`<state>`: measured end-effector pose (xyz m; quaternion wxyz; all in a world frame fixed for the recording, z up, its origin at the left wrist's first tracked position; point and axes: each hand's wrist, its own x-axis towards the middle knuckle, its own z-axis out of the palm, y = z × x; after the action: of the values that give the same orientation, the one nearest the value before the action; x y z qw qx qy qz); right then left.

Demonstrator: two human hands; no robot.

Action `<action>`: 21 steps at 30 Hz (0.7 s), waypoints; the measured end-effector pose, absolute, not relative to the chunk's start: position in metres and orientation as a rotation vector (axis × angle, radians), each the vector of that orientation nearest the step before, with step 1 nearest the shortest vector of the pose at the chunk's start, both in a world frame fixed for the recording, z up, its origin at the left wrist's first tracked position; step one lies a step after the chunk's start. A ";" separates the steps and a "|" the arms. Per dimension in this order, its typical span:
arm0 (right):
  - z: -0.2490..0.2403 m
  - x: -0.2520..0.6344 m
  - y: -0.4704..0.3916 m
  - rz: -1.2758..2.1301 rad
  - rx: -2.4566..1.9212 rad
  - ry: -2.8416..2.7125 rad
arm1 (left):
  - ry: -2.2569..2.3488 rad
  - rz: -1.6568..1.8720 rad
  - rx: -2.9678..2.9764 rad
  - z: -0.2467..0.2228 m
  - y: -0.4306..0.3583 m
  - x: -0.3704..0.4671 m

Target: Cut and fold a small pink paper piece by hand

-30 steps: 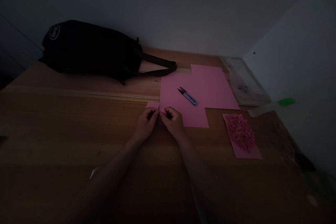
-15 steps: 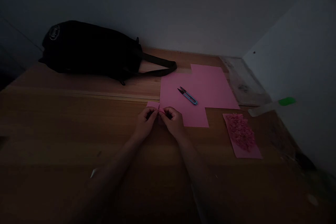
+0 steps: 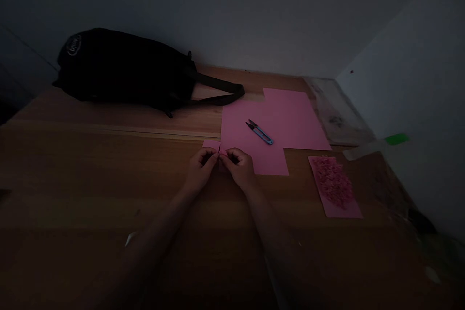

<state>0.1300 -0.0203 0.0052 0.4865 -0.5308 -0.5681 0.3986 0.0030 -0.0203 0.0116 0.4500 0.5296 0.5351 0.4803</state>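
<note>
Close together over the wooden table, my left hand (image 3: 201, 167) and my right hand (image 3: 240, 167) pinch a small piece of pink paper (image 3: 211, 144) between thumbs and fingers. A dark line, perhaps a slit or tear, runs down the paper between the fingertips. Much of the piece is hidden behind my fingers. Just beyond my right hand lie larger pink paper sheets (image 3: 240, 116), with blue-handled thread snips (image 3: 259, 131) resting on them, blades pointing away to the left.
A black bag (image 3: 127, 68) lies along the wall, its strap (image 3: 221, 99) reaching the sheets. To the right, pink shreds (image 3: 333, 181) are heaped on a pink paper piece (image 3: 341, 213). A clear plastic bag (image 3: 336, 111) and a green-ended strip (image 3: 397, 139) lie by the right wall.
Hardly anything differs. Both hands keep their pinch on the pink paper in the same place, and the view has shifted very slightly.
</note>
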 end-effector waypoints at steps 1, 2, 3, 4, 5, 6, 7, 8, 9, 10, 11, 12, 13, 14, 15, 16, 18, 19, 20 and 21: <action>0.006 0.130 -0.020 0.969 -1.293 -1.384 | 1.321 1.184 1.311 0.011 -0.020 0.003; 0.006 0.130 -0.020 0.969 -1.295 -1.384 | 1.317 1.180 1.314 0.011 -0.020 0.003; 0.006 0.130 -0.020 0.969 -1.297 -1.386 | 1.313 1.181 1.317 0.011 -0.020 0.003; 0.006 0.130 -0.020 0.967 -1.300 -1.387 | 1.307 1.182 1.320 0.010 -0.020 0.003; 0.006 0.130 -0.020 0.963 -1.301 -1.389 | 1.302 1.183 1.324 0.010 -0.020 0.003; 0.007 0.130 -0.020 0.958 -1.303 -1.392 | 1.299 1.184 1.326 0.010 -0.020 0.002; 0.007 0.130 -0.020 0.954 -1.303 -1.396 | 1.297 1.185 1.326 0.010 -0.020 0.002; 0.007 0.130 -0.020 0.950 -1.303 -1.397 | 1.296 1.186 1.324 0.010 -0.020 0.002; 0.007 0.130 -0.021 0.950 -1.300 -1.397 | 1.296 1.184 1.323 0.011 -0.020 0.002; 0.007 0.130 -0.021 0.950 -1.297 -1.395 | 1.296 1.180 1.324 0.011 -0.020 0.002; 0.007 0.130 -0.021 0.952 -1.293 -1.391 | 1.299 1.175 1.326 0.011 -0.020 0.002; 0.007 0.129 -0.021 0.952 -1.288 -1.387 | 1.302 1.168 1.332 0.011 -0.020 0.002; 0.007 0.129 -0.021 0.953 -1.282 -1.386 | 1.303 1.162 1.337 0.011 -0.020 0.002; 0.008 0.129 -0.021 0.955 -1.277 -1.385 | 1.304 1.161 1.342 0.011 -0.020 0.002; 0.008 0.129 -0.021 0.959 -1.274 -1.383 | 1.303 1.159 1.344 0.011 -0.020 0.001; 0.008 0.129 -0.021 0.961 -1.273 -1.383 | 1.302 1.160 1.344 0.011 -0.020 0.001; 0.009 0.129 -0.021 0.955 -1.277 -1.388 | 1.297 1.158 1.345 0.010 -0.020 0.001; 0.010 0.129 -0.021 0.948 -1.281 -1.393 | 1.296 1.157 1.347 0.010 -0.020 0.001; 0.010 0.129 -0.021 0.940 -1.284 -1.398 | 1.296 1.155 1.350 0.010 -0.020 0.001; 0.010 0.129 -0.022 0.937 -1.286 -1.401 | 1.297 1.155 1.354 0.009 -0.020 0.001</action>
<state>0.1290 -0.0217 0.0104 0.4887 -0.5292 -0.5766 0.3854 0.0014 -0.0198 0.0095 0.4526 0.5484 0.5251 0.4676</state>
